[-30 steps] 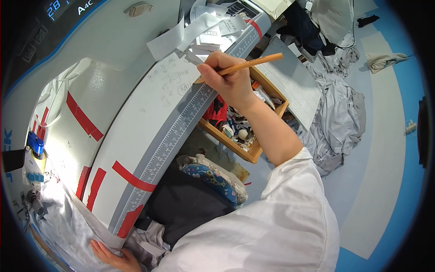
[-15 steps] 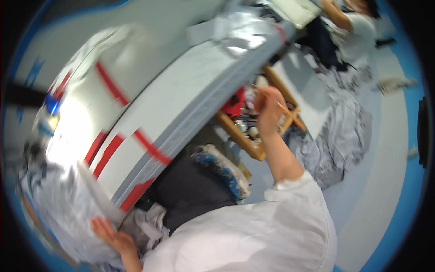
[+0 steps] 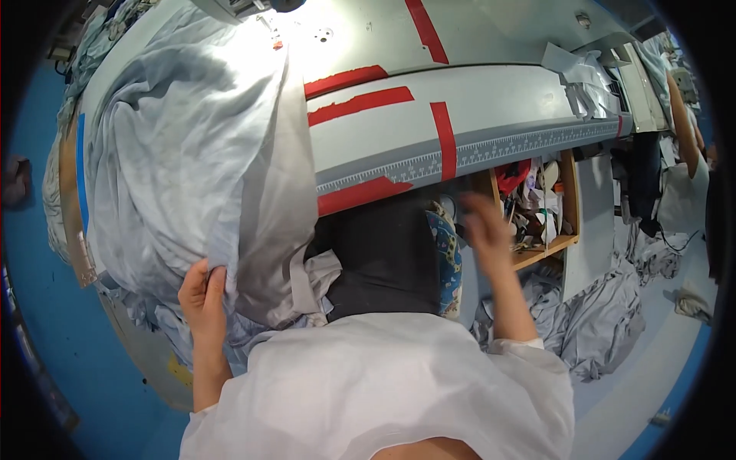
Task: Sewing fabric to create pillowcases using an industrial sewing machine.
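A large light grey-blue cloth point(image 3: 180, 146) drapes over the left end of the sewing table and hangs toward my lap. My left hand point(image 3: 203, 295) is closed on the cloth's near edge, with thumb and fingers pinching it. Bright lamp light falls on the cloth's far end, beside the sewing machine point(image 3: 230, 6), which shows only in part at the top. My right hand point(image 3: 489, 234) is in the air just left of the open wooden drawer point(image 3: 571, 241). Motion smears its fingers, so whether it holds anything is unclear.
Red tape strips point(image 3: 360, 103) mark the table, and a printed ruler point(image 3: 506, 146) runs along its front edge. A crumpled clear plastic piece point(image 3: 586, 84) lies at the table's right end. Grey cloth point(image 3: 602, 322) is heaped on the floor at right. Another person's arm point(image 3: 686, 126) shows far right.
My right hand has come out of the drawer and moved left. My left hand, spread flat on the cloth before, now pinches its edge. The view has turned left.
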Available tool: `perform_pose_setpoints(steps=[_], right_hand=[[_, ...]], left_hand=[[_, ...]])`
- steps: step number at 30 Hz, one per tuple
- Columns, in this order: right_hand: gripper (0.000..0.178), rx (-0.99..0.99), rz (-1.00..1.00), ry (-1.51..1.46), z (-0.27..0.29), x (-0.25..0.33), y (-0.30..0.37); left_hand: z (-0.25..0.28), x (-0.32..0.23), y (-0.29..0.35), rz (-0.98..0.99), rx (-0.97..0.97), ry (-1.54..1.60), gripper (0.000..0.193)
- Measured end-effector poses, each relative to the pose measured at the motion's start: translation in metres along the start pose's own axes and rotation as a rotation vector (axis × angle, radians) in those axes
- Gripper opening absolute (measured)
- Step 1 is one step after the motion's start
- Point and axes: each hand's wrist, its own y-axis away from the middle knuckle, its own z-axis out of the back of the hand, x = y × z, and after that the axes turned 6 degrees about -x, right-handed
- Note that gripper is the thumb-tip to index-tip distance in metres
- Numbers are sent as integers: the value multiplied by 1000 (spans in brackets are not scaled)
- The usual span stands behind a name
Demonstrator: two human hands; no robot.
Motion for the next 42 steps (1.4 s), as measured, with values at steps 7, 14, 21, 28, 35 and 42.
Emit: perform_pose_setpoints(steps=[7,14,21,28,35,42], right_hand=[[33,956,-307,-487,-152,167,-37],[35,1130,-126,-213,-132,143,46],[20,946,475,17,-77,181,-4],[26,414,1101,-84,-96,164,-67],[17,460,1058,-76,-97,161,-76],[14,543,959,-75,-91,191,-114]], left_hand=[[-1,-74,12,-613,152,-140,6],[-58,-64,29,-911,673,-596,13],[-69,-31,28,-726,718,-602,17],[-69,-103,-48,-530,1115,-251,16],[-116,-95,-266,-584,12,-102,19],[-134,-101,-325,-597,-117,-265,29]])
